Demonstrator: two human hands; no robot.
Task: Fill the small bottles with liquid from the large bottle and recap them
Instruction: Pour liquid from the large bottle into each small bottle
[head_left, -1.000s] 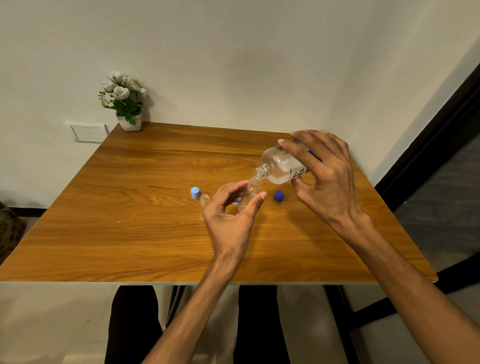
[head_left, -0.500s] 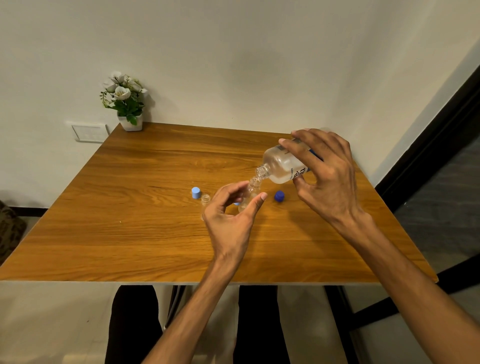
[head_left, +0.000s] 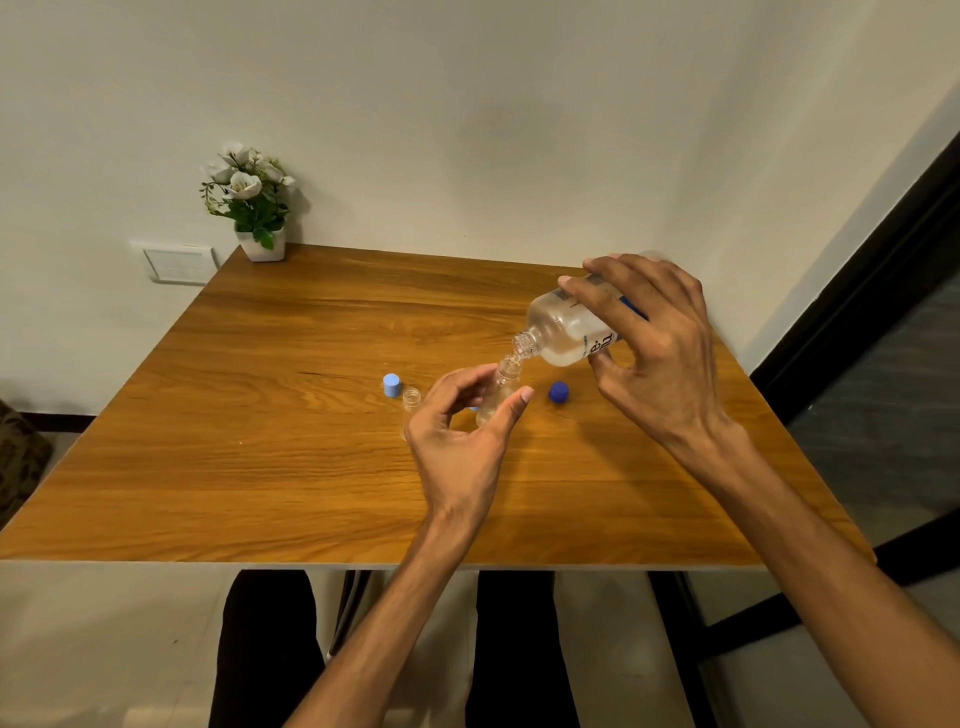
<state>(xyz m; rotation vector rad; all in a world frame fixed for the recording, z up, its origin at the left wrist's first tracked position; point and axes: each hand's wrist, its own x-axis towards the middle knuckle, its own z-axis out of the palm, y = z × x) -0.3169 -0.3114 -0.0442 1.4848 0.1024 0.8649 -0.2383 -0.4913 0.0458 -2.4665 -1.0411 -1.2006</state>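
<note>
My right hand (head_left: 654, 353) grips the large clear bottle (head_left: 563, 332), tilted with its open neck down to the left. Its mouth sits right over a small clear bottle (head_left: 498, 392), and liquid runs into it. My left hand (head_left: 462, 441) holds that small bottle between thumb and fingers on the table. A second small bottle (head_left: 411, 402) stands uncapped just left of my left hand. A light blue cap (head_left: 392, 385) lies beside it, and a dark blue cap (head_left: 559, 392) lies under the large bottle. Another bit of blue (head_left: 474, 409) shows behind my left fingers.
The wooden table (head_left: 260, 467) stands in a wall corner. A potted white flower plant (head_left: 252, 202) stands at its far left corner. A wall socket plate (head_left: 179, 264) is left of the table. A dark door frame (head_left: 857, 291) runs along the right.
Both hands hold almost the same pose. The large bottle stays tilted over the small bottle.
</note>
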